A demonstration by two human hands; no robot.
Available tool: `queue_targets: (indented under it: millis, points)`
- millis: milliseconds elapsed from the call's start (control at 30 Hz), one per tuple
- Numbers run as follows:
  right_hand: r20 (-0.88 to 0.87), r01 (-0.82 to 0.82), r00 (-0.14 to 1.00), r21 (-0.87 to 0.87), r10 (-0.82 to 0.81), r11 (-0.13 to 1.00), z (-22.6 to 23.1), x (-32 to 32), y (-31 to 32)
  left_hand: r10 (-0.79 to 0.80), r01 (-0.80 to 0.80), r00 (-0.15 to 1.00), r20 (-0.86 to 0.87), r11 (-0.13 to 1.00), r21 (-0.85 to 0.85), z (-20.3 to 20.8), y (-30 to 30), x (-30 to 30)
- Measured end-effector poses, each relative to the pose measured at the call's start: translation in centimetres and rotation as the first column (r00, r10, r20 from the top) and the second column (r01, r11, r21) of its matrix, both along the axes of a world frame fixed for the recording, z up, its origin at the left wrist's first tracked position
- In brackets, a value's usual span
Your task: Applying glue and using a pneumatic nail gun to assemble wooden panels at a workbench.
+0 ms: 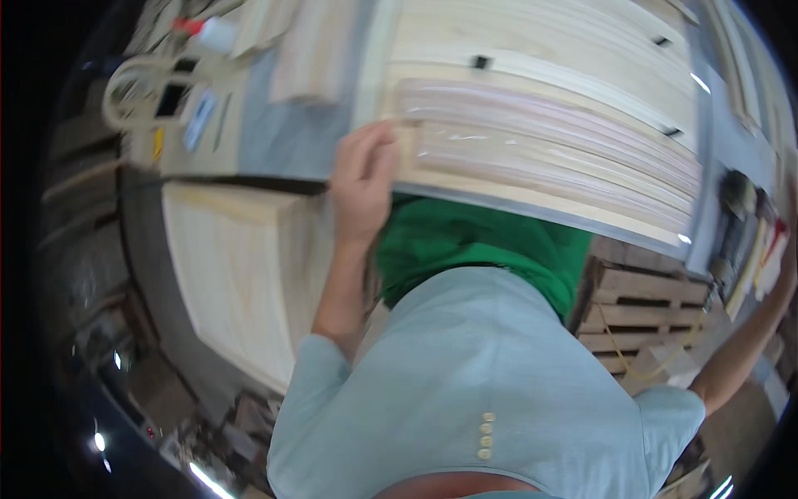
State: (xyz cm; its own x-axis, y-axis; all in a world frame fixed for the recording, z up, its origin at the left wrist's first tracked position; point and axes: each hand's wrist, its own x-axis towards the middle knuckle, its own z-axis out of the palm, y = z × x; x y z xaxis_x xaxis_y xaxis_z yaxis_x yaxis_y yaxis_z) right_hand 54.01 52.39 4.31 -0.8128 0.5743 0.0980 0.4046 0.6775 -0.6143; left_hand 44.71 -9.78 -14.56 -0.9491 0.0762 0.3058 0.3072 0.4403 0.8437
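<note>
Plastic-wrapped bundle of wood strips (553,150) lies on a pale panel at the near side

Nearest the body, a green garment (482,237) meets the edge of the grey workbench (278,137). The left hand (363,170) is at the panel's near left corner, fingers curled beside the bundle's left end; blur hides whether it grips anything. The right hand (788,258), smeared at the rim, is out beside a red-handled item (780,237); I cannot tell if it holds it.

The step looks like handling the wrapped strips at the bench; a next move on them would call for a sure hold near both ends, the film probably being slippery.

The bundle's long axis runs left to right, its right end slanting nearer the body. It lies flat upon the wooden panel (573,54). Farther off, at upper left, is a white bottle with a red cap (218,35).
</note>
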Motion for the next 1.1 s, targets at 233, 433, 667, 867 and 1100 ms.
queue_targets:
  millis: [233,433,667,867,1100]
  points:
    - [0.555,-0.453,0.826,0.551,0.097,0.701,-4.9,-8.6,-1.6,0.067,-0.067,0.998,0.001,0.99,-0.124,0.6,-1.4,0.9]
    - [0.722,-0.503,0.658,0.632,-0.214,0.589,-7.3,-11.8,-1.1,0.042,-0.037,0.999,0.031,0.988,-0.148,0.7,-1.0,0.5]
    - [0.358,-0.399,0.917,0.801,0.178,0.446,-11.6,-12.3,-1.8,0.025,-0.027,1.0,-0.008,0.943,-0.33,2.7,0.4,-1.0]
    - [0.399,-0.199,0.915,0.305,0.065,0.931,-13.2,-5.2,-10.6,-0.003,0.002,1.0,-0.003,0.915,-0.403,1.3,0.1,-3.6]
    - [0.393,-0.158,0.914,0.117,0.101,0.981,-15.1,-2.5,-12.0,-0.055,0.06,0.998,0.024,0.926,-0.372,3.2,1.3,-4.0]
